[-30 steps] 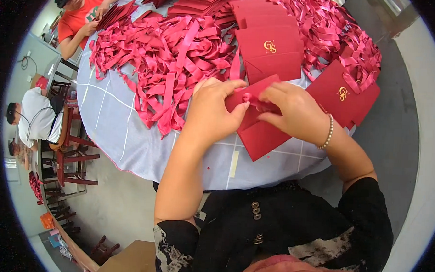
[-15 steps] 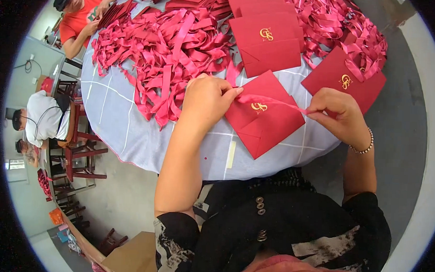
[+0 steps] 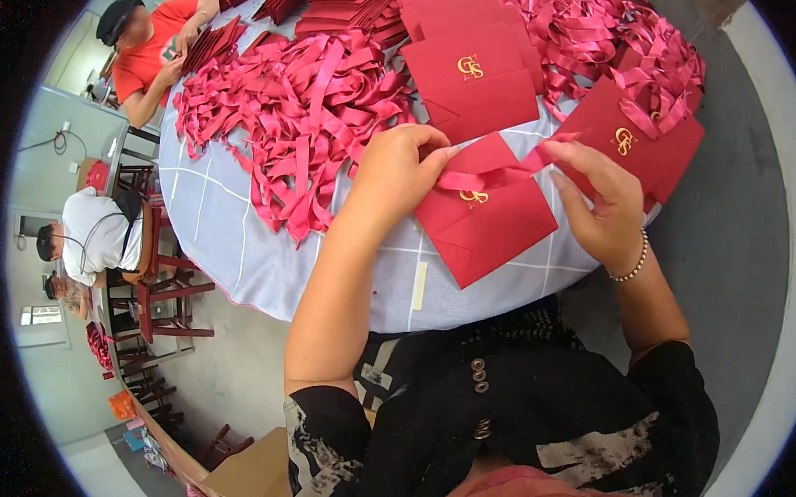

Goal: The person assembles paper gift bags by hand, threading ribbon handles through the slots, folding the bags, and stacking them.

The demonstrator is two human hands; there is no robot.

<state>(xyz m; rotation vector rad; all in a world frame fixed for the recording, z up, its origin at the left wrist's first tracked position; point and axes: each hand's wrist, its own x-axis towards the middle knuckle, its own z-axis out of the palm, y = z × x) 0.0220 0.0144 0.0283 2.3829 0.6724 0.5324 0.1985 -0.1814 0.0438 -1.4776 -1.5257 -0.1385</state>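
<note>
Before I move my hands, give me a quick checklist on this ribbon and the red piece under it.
1. Red piece emblem side up: ok.
2. Gold emblem uncovered: not ok, the ribbon crosses its top.
3. Ribbon taut: not ok, it bends and hangs loose.
4. Left hand at the piece's upper-left edge: ok.
5. Right hand gripping the ribbon: cannot tell.

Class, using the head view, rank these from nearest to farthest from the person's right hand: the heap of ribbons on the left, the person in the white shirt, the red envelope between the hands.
From the right hand:
1. Red envelope: just to its left.
2. Heap of ribbons: farther left, across the table.
3. Person in the white shirt: far left, beyond the table.
</note>
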